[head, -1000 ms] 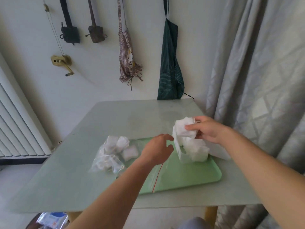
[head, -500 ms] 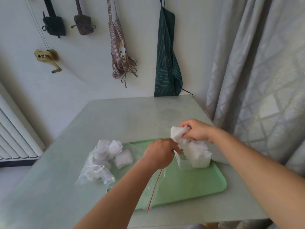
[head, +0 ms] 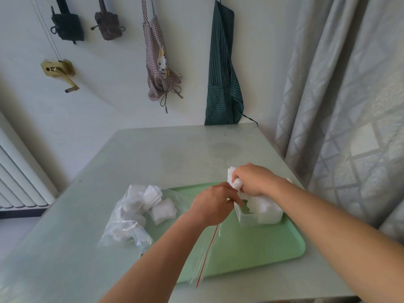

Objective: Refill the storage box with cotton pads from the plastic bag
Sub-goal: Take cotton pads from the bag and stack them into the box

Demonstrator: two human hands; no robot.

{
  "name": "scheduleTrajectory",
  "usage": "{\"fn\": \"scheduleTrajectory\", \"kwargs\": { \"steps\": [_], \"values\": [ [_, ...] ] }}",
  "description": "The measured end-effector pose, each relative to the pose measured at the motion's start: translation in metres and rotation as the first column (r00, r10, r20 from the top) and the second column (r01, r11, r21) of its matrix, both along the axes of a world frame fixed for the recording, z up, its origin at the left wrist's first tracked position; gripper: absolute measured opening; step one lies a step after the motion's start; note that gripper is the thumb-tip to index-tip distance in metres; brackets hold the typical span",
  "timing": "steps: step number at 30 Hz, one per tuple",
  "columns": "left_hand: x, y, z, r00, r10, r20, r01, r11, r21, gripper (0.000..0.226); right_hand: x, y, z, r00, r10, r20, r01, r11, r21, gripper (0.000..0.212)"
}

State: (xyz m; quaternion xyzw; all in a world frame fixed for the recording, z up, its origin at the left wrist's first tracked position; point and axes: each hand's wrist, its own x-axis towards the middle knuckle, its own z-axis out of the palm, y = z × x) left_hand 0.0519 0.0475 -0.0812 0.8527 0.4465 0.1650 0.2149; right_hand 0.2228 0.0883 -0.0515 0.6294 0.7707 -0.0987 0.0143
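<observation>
Fingers of the right hand (head: pixel 255 179) clenched round a wad of white square cotton pads (head: pixel 234 182), held at the top of the small translucent white plastic storage box (head: pixel 246 217). The left hand (head: pixel 213 203) has its fingers curled at the box's near rim; whether they pinch the wall or only lean on it cannot be told. The box stands at the far right of the pale green plastic tray (head: pixel 273 256) and already carries a heap of pads (head: pixel 267 209) rising above its rim. Left of the hands lies the clear plastic zip bag (head: pixel 129 217), several pads inside it (the bag's body rests half on the tray, half on the pale glass-topped table (head: pixel 153 154), and its red seal line (head: pixel 207 252) runs across the tray's near left part). The refill is judged well advanced but not finished. Judged risks: the box looks overfull, so pressing the new wad down may push loose pads over the wall onto the tray. The light box may tip or slide if the left hand gives no firm support. A loosely gathered wad may shed single pads on release.
</observation>
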Motion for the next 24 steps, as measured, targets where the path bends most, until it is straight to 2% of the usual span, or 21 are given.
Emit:
{"fn": "scheduleTrajectory", "kwargs": {
  "steps": [3,6,10,15,20,24],
  "values": [
    [0.0,0.0,0.001,1.0,0.005,-0.006,-0.005,1.0,-0.01,0.032,0.001,-0.001,0.004,1.0,0.016,-0.018,-0.016,0.999,-0.028,0.026],
    [0.0,0.0,0.001,1.0,0.001,-0.008,-0.002,1.0,-0.021,0.031,0.007,-0.002,0.009,0.998,-0.032,-0.05,0.032,0.999,0.002,0.029],
    [0.002,0.002,-0.002,1.0,0.003,0.003,-0.003,0.999,-0.034,0.03,0.008,0.0,0.002,0.998,-0.048,-0.049,0.05,0.998,0.036,0.01],
    [0.003,0.002,-0.001,1.0,0.008,-0.001,-0.008,1.0,-0.026,0.031,0.004,0.0,-0.014,0.999,-0.042,-0.015,0.043,0.994,0.097,0.026],
    [0.001,0.002,-0.001,1.0,0.004,-0.009,-0.004,0.999,-0.037,0.033,0.007,0.0,-0.006,0.997,-0.046,-0.069,0.05,0.998,0.046,0.012],
    [0.001,0.002,-0.002,1.0,0.001,-0.014,-0.002,0.999,-0.032,0.034,0.014,-0.003,0.002,0.992,-0.058,-0.111,0.07,0.991,0.113,0.011]
  ]
}}
